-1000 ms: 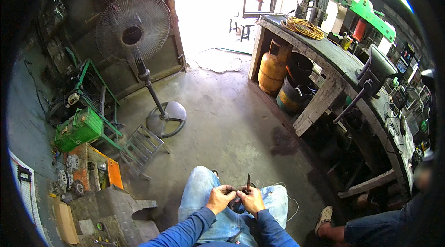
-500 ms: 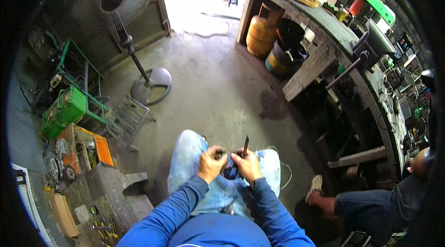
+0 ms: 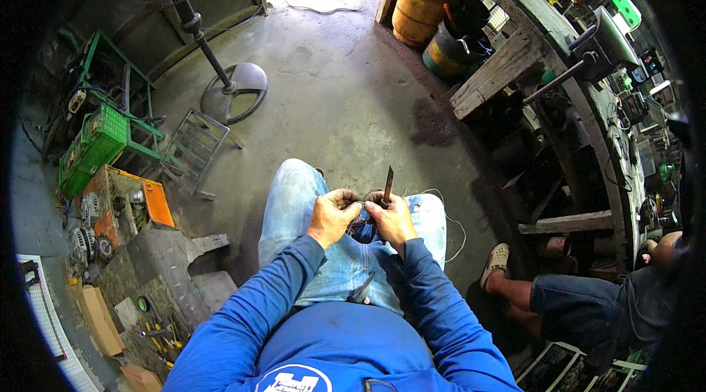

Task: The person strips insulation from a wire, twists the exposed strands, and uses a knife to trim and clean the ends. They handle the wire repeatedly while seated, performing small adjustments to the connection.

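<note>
The left hand [image 3: 332, 217] and the right hand [image 3: 392, 220] meet over the lap, knuckles nearly touching, both curled tight. The right hand grips a slim dark blade [image 3: 387, 184] that stands upright out of its fist, tip pointing away from the body; its handle is hidden inside the fingers, so what kind of tool it is cannot be told. The left hand is clenched on something small and dark between the two hands, mostly covered by the fingers and too small to make out. A thin pale wire [image 3: 448, 221] loops off to the right of the right hand, across the jeans [image 3: 298, 201] and down toward the floor [image 3: 331, 83]; where it starts is hidden under the hands.

Just below the hands, a dark tool handle [image 3: 362, 289] lies on the lap, partly tucked against the blue sleeves. Right of the hands, another person's sandalled foot [image 3: 494, 263] and bare leg show; the rest of that person is cut off at the rim. Far beyond the hands, a pedestal fan [image 3: 234, 90] stands with its head cropped at the top edge. Left of the hands lie a green crate [image 3: 94, 145] and an orange box [image 3: 121, 204] of metal parts, blurred by the lens. Up and right of the hands runs a cluttered tabletop [image 3: 588, 90], its things too bent and small to tell, with a yellow gas cylinder [image 3: 421, 8] below it
</note>
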{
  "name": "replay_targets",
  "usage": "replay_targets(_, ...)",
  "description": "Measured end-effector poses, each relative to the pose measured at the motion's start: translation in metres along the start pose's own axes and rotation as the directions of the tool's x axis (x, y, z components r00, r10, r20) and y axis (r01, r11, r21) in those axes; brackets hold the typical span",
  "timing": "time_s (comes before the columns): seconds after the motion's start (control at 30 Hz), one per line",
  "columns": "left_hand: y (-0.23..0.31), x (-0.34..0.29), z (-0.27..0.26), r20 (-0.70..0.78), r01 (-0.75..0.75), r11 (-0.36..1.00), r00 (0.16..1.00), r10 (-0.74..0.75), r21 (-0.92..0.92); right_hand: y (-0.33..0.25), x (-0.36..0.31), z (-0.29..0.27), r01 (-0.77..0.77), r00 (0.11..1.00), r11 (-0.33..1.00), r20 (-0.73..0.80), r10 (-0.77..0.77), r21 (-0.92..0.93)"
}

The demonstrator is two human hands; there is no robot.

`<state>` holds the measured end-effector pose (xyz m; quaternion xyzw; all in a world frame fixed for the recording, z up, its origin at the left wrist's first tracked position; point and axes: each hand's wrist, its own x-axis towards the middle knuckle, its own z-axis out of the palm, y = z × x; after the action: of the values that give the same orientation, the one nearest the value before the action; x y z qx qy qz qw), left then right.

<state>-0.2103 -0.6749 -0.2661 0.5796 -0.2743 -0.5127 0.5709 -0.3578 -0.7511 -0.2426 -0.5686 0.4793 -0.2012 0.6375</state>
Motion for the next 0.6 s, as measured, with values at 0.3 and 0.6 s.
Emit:
replay_targets(0.3,0.004,-0.001,0.011,-0.132,-0.115,0.991,0.986,0.105,-0.064,-0.015,0.000,0.001,-0.036,0.997,0.997,-0.060,0.040,0.069)
replay_targets(0.6,0.007,-0.005,0.007,-0.055,-0.239,0.903,0.960,0.276,0.357,-0.017,-0.003,-0.012,-0.153,0.988,0.969,0.063,0.144,0.191)
